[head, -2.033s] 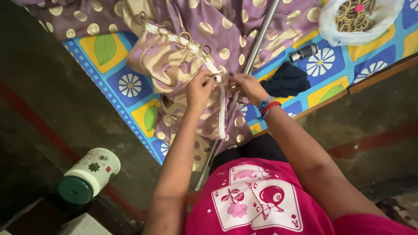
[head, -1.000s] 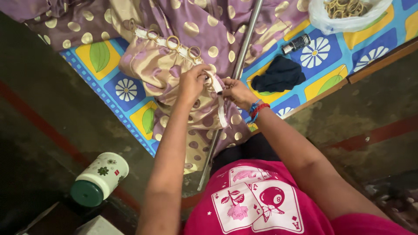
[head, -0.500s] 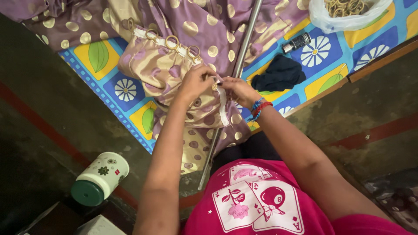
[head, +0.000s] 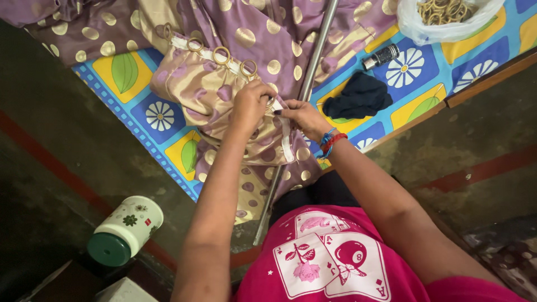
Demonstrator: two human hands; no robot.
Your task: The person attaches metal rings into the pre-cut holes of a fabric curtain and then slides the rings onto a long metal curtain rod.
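Note:
A purple curtain (head: 207, 89) with gold dots lies bunched on a colourful mat. Along its white top tape (head: 287, 140) sit several gold rings (head: 221, 55). My left hand (head: 250, 105) pinches the gathered top edge of the curtain at the last ring. My right hand (head: 302, 118), with red and blue threads at the wrist, grips the white tape right beside it. The fingers of both hands meet over the fabric; what lies between them is hidden.
A metal rod (head: 305, 95) lies along the mat (head: 162, 120) under the curtain. A dark cloth (head: 358, 96), a small bottle (head: 381, 56) and a plastic bag of gold rings (head: 447, 14) sit at upper right. A white flowered jar with a green lid (head: 124, 230) lies on the floor.
Both hands stay together at the curtain's top edge, shifting slightly along the tape. The camera view has drifted a little.

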